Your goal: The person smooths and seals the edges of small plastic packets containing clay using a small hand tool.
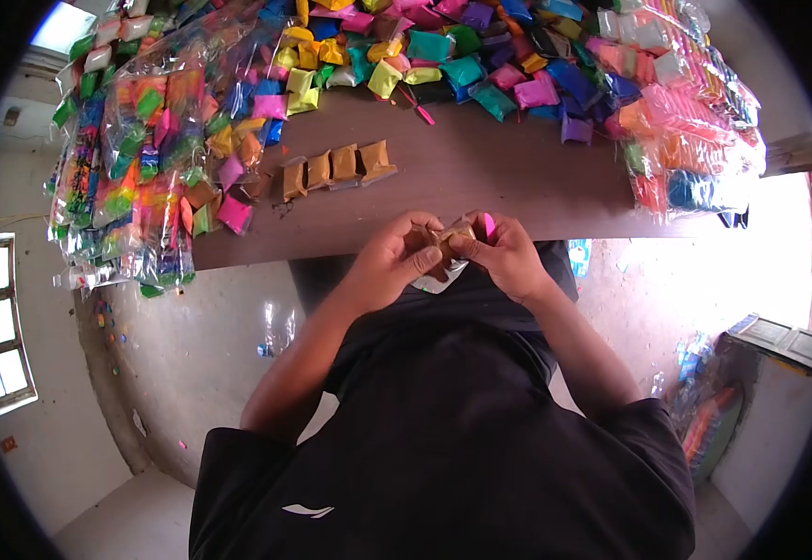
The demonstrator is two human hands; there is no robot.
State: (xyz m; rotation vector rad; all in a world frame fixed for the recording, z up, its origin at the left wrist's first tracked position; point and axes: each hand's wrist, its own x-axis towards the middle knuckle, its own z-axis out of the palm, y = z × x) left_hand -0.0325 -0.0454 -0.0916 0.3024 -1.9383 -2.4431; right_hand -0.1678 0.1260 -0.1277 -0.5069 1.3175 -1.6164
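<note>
In front of my body, at the table's front edge, both hands meet around a brown packet [463, 231] in clear wrapping. My left hand [395, 261] pinches its left side between thumb and fingers. From the right, my right hand [515, 261] grips the same packet, thumb pressed on top. A bright pink piece [490, 225] shows between the right-hand fingers; its full shape is hidden. Something pale and shiny [443, 279] hangs below the packet. Just beyond my left hand, several similar brown packets [343, 163] lie in a row on the brown table [480, 168].
Loose packets [429, 45] of many colours pile along the table's back. Clear bags of colourful packets [135, 168] crowd the left end, with more bagged packs [681, 112] stacked at right. A slim pink tool [423, 113] lies near the pile. Plastic bottles [278, 329] stand on the floor.
</note>
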